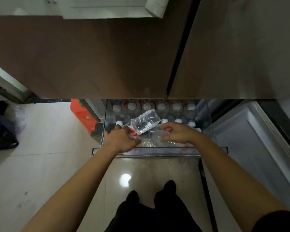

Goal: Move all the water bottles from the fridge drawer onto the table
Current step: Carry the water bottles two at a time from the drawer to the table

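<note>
Left hand [122, 139]: fingers wrapped round the cap end of a tilted bottle [144, 122], its base raised over the fridge drawer [157, 150].
Right hand [176, 133]: curled round a second bottle [157, 137] lying at the drawer's front.
Upright bottles [146, 106]: white-capped rows standing further back in the drawer.

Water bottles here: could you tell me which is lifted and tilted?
The bottle the left hand grips near its neck, base toward the back; the rows behind stand upright, caps up.
</note>
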A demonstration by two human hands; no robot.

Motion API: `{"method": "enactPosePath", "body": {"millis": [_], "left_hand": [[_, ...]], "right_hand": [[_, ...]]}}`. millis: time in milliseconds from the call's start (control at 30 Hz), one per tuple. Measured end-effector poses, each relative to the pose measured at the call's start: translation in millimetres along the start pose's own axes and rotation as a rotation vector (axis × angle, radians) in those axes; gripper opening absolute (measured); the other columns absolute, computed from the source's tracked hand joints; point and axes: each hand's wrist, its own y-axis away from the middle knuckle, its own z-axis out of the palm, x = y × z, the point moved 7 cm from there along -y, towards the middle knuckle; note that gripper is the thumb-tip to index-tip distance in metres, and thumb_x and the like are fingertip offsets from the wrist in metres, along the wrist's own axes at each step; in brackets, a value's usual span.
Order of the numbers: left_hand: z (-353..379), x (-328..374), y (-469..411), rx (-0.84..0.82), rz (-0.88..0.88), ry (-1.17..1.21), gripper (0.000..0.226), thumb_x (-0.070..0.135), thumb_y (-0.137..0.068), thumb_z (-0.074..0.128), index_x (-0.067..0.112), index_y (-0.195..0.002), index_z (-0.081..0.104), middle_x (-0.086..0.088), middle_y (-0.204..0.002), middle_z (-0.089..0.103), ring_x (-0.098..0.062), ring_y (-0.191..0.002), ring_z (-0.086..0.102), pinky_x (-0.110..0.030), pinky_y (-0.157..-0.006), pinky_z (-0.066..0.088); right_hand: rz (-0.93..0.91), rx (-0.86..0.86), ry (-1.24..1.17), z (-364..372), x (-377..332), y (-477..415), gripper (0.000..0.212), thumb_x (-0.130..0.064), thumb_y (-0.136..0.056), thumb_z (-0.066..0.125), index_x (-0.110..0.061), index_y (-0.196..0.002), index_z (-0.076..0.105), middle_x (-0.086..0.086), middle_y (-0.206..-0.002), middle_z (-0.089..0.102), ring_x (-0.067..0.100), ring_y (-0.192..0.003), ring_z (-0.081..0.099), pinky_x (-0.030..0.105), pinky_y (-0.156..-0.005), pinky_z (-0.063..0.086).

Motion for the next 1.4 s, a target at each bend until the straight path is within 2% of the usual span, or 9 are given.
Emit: {"method": "enactPosePath", "body": {"millis": [167, 300, 500, 733, 833, 933, 1100, 1200, 1400], "left_hand": [[8, -8, -13, -0.16, -0.042, 0.032, 0.104, 0.081, -0.061, 0.069, 0.032, -0.146, 0.035, -0.011, -0.152, 0.037, -0.035, -0.133, 0.047, -0.051, -0.11, 0.04], [9, -6, -17, -0.178, -0.043, 0.038, 0.108, 0.073, -0.059, 0.078, 0.03, -0.147, 0.031, -0.01, -0.152, 0.038, -0.034, -0.134, 0.046, -0.05, -0.11, 0.041], [9, -9, -17, -0.164, -0.019, 0.162, 0.091, 0.059, -0.065, 0.083, 0.022, -0.138, 0.043, -0.005, -0.132, 0.06, -0.027, -0.116, 0.06, -0.039, -0.101, 0.049], [-2, -6, -12, -0.139, 0.003, 0.101, 0.089, 0.071, -0.059, 0.08, 0.021, -0.128, 0.054, -0.002, -0.121, 0.066, -0.024, -0.106, 0.062, -0.035, -0.095, 0.052], [-16, 1, -9, -0.037, 0.043, -0.002, 0.088, 0.078, -0.055, 0.076, 0.022, -0.119, 0.059, -0.002, -0.115, 0.068, -0.024, -0.102, 0.064, -0.034, -0.087, 0.053], [-43, 18, -2, 0.113, 0.069, -0.124, 0.086, 0.085, -0.048, 0.073, 0.021, -0.105, 0.058, -0.001, -0.096, 0.066, -0.023, -0.085, 0.062, -0.031, -0.069, 0.048], [-70, 45, 11, 0.377, 0.151, -0.206, 0.086, 0.075, -0.051, 0.078, 0.019, -0.109, 0.049, -0.002, -0.09, 0.063, -0.027, -0.085, 0.064, -0.034, -0.068, 0.051], [-70, 44, 18, 0.485, 0.177, -0.073, 0.086, 0.067, -0.059, 0.081, 0.018, -0.123, 0.052, -0.011, -0.108, 0.063, -0.032, -0.093, 0.065, -0.04, -0.076, 0.057], [-67, 16, 26, 0.679, 0.073, 0.715, 0.07, 0.04, -0.065, 0.091, 0.011, -0.118, 0.056, -0.012, -0.12, 0.059, -0.027, -0.103, 0.06, -0.036, -0.088, 0.053]], "right_hand": [[-0.044, -0.053, 0.306, 9, -7, -12, 0.087, -0.057, -0.067, 0.083, -0.038, -0.143, 0.045, -0.001, -0.143, 0.042, 0.021, -0.128, 0.043, 0.033, -0.101, 0.041], [-0.088, 0.024, 0.426, 12, -17, -15, 0.083, -0.055, -0.065, 0.083, -0.037, -0.138, 0.048, 0.004, -0.14, 0.045, 0.026, -0.129, 0.042, 0.039, -0.104, 0.042], [-0.104, 0.14, 0.405, -2, -27, 0, 0.078, -0.054, -0.061, 0.086, -0.03, -0.126, 0.049, -0.004, -0.124, 0.057, 0.018, -0.105, 0.057, 0.032, -0.078, 0.047], [-0.054, 0.391, 0.407, -42, -33, 34, 0.084, -0.064, -0.065, 0.08, -0.03, -0.132, 0.044, -0.003, -0.125, 0.063, 0.022, -0.11, 0.061, 0.035, -0.085, 0.05], [-0.052, 0.553, 0.251, -71, -28, 52, 0.083, -0.069, -0.065, 0.077, -0.024, -0.131, 0.056, 0.002, -0.12, 0.066, 0.025, -0.109, 0.063, 0.038, -0.089, 0.053], [-0.018, 0.633, 0.038, -89, -9, 59, 0.072, -0.064, -0.064, 0.081, -0.017, -0.116, 0.067, 0.001, -0.113, 0.07, 0.021, -0.104, 0.064, 0.028, -0.082, 0.051], [0.221, 0.317, -0.082, -82, 32, 49, 0.059, -0.049, -0.062, 0.089, -0.021, -0.103, 0.057, -0.002, -0.106, 0.063, 0.011, -0.085, 0.062, 0.021, -0.048, 0.048], [0.259, 0.181, 0.093, -80, 37, 42, 0.057, -0.053, -0.065, 0.084, -0.024, -0.105, 0.055, 0.0, -0.107, 0.063, 0.014, -0.087, 0.064, 0.025, -0.056, 0.054], [0.344, -0.117, 0.514, -59, 26, 18, 0.105, -0.08, -0.043, 0.081, -0.02, -0.126, 0.057, 0.001, -0.135, 0.058, 0.021, -0.111, 0.058, 0.035, -0.085, 0.05]]}}
